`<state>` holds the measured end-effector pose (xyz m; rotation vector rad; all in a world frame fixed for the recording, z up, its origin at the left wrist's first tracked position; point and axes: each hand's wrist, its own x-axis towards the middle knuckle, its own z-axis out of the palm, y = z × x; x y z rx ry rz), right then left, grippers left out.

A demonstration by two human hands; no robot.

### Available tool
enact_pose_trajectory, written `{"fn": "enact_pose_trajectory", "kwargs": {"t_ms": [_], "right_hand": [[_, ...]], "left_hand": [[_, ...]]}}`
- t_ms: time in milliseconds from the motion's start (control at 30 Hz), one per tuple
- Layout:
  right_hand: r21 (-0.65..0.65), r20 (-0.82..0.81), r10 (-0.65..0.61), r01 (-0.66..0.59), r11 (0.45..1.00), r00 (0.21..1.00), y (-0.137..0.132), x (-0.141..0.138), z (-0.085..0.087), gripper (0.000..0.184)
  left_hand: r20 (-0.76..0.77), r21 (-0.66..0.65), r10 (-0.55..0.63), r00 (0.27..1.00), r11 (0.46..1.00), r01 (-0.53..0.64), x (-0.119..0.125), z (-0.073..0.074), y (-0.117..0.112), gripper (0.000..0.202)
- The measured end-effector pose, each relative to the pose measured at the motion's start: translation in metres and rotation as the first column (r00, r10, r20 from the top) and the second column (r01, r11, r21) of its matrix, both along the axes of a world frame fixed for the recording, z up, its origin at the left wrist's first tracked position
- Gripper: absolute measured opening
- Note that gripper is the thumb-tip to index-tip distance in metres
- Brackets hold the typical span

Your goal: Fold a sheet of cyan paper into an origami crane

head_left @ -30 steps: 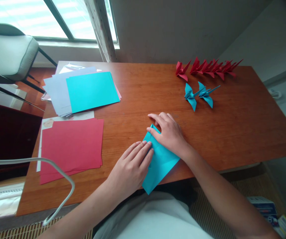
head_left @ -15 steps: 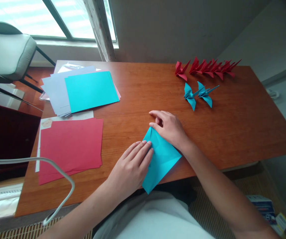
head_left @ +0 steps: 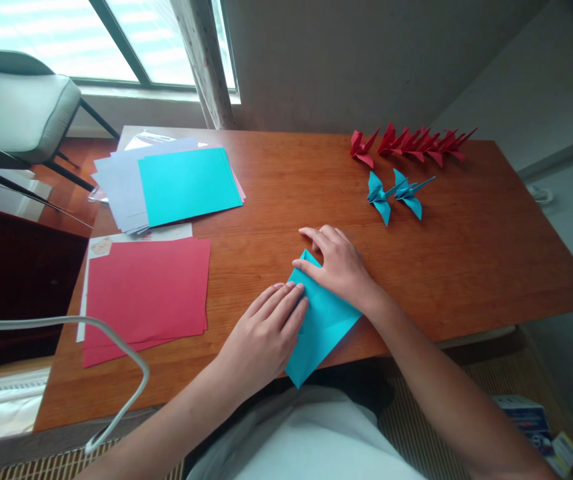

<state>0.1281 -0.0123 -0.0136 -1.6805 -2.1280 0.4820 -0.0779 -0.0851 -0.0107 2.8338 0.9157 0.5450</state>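
Observation:
A folded sheet of turquoise paper (head_left: 324, 327) lies at the table's near edge, one corner jutting past it toward me. My left hand (head_left: 266, 327) rests flat on its left side, fingers stretched out and hiding that edge. Over the upper part is my right hand (head_left: 336, 263), its thumb laid across the paper just below the top corner and its fingers apart, reaching onto the wood beyond. Farther back stand two blue paper cranes (head_left: 379, 198), with a row of several red paper cranes (head_left: 419, 143) behind them.
On the left of the wooden table (head_left: 266, 173) lie a stack of turquoise sheets (head_left: 191, 187) over white papers (head_left: 116, 187), and red sheets (head_left: 149, 290) nearer me. A white cable-like arm (head_left: 121, 343) curves across the lower left. A chair (head_left: 16, 113) stands by the window.
My right thumb has moved slightly left and down from the top corner onto the paper. My left hand has stayed in place. The view has shifted a little.

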Motion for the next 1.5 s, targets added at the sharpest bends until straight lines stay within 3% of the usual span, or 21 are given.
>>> {"fn": "enact_pose_trajectory", "kwargs": {"t_ms": [267, 567, 633, 733, 767, 900, 1067, 1167, 1300, 1400, 1500], "right_hand": [[-0.013, -0.095, -0.024, 0.023, 1.000, 0.995, 0.013, 0.007, -0.008, 0.031], [0.018, -0.101, -0.053, 0.055, 0.998, 0.994, 0.023, 0.015, -0.007, 0.027], [-0.009, -0.090, -0.014, 0.013, 1.000, 0.996, 0.017, 0.013, -0.003, 0.035], [0.002, 0.012, 0.047, -0.047, 0.999, 0.999, 0.008, 0.008, 0.001, 0.061], [0.004, 0.027, 0.049, -0.049, 0.999, 0.998, 0.007, 0.008, 0.000, 0.061], [0.016, -0.061, -0.008, 0.009, 1.000, 0.998, 0.021, 0.014, -0.008, 0.036], [0.028, -0.292, -0.058, 0.069, 0.997, 0.955, 0.036, 0.027, -0.014, 0.028], [-0.067, -0.455, -0.120, 0.100, 0.993, 0.882, 0.028, 0.032, -0.013, 0.031], [-0.124, -0.544, -0.142, 0.088, 0.988, 0.827, 0.002, 0.036, -0.009, 0.034], [-0.132, -0.552, -0.174, 0.121, 0.984, 0.815, -0.024, 0.036, -0.003, 0.032], [-0.102, -0.492, -0.153, 0.118, 0.988, 0.857, -0.047, 0.032, 0.004, 0.029]], "left_hand": [[-0.028, 0.006, 0.015, 0.999, 1.000, -0.015, 0.000, -0.001, 0.000, 0.037], [0.017, -0.030, 0.006, 1.000, 1.000, -0.005, 0.001, -0.003, 0.002, 0.039], [0.019, -0.042, 0.005, 1.000, 0.999, -0.004, 0.001, -0.003, 0.002, 0.039], [0.016, -0.052, 0.004, 1.000, 0.999, -0.003, 0.000, -0.004, 0.002, 0.041], [0.018, -0.052, 0.002, 1.000, 0.999, -0.001, 0.000, -0.005, 0.002, 0.041], [0.032, -0.074, 0.006, 0.999, 0.997, -0.003, -0.001, -0.006, 0.001, 0.041], [0.106, -0.125, 0.035, 0.994, 0.992, -0.022, -0.002, -0.007, 0.003, 0.044], [0.187, -0.149, 0.099, 0.977, 0.986, -0.071, -0.005, -0.007, 0.003, 0.046], [0.319, -0.181, 0.252, 0.914, 0.963, -0.202, -0.009, -0.006, 0.002, 0.051], [0.361, -0.245, 0.400, 0.842, 0.912, -0.329, -0.011, -0.005, 0.003, 0.048], [0.345, -0.301, 0.548, 0.762, 0.834, -0.463, -0.013, -0.003, 0.004, 0.039]]}}
